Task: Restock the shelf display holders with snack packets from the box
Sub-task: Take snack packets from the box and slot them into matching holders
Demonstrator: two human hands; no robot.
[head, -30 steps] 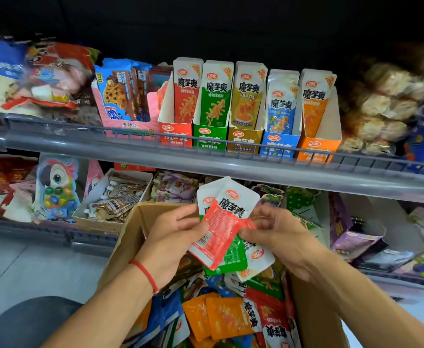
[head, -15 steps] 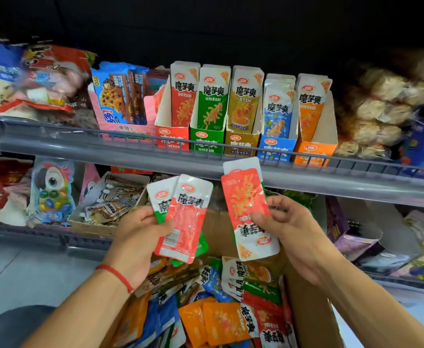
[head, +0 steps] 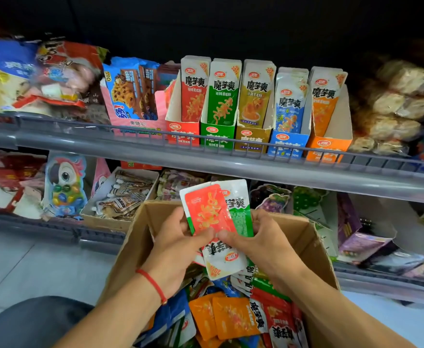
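Note:
Above the open cardboard box [head: 135, 244], my left hand [head: 178, 244] and my right hand [head: 263, 242] together hold a small stack of snack packets. A red packet [head: 207, 212] lies on top, upside down, with a green packet [head: 241, 212] behind it. The box holds several loose red, orange, green and blue packets [head: 233, 317]. On the upper shelf stand the display holders, each with upright packets: red [head: 183, 133], green [head: 217, 138], yellow-brown [head: 251, 140], blue [head: 287, 145] and orange [head: 327, 148].
A grey shelf rail [head: 205, 167] runs across in front of the holders. Cookie packs [head: 133, 94] stand left of them, wrapped buns [head: 394, 106] on the right. The lower shelf holds a parrot candy pack [head: 64, 187], a tray of pouches [head: 125, 194] and purple boxes [head: 356, 237].
The hands were apart, each holding packets up near the rail. They have come together lower over the box, and the packets are now stacked in one bunch.

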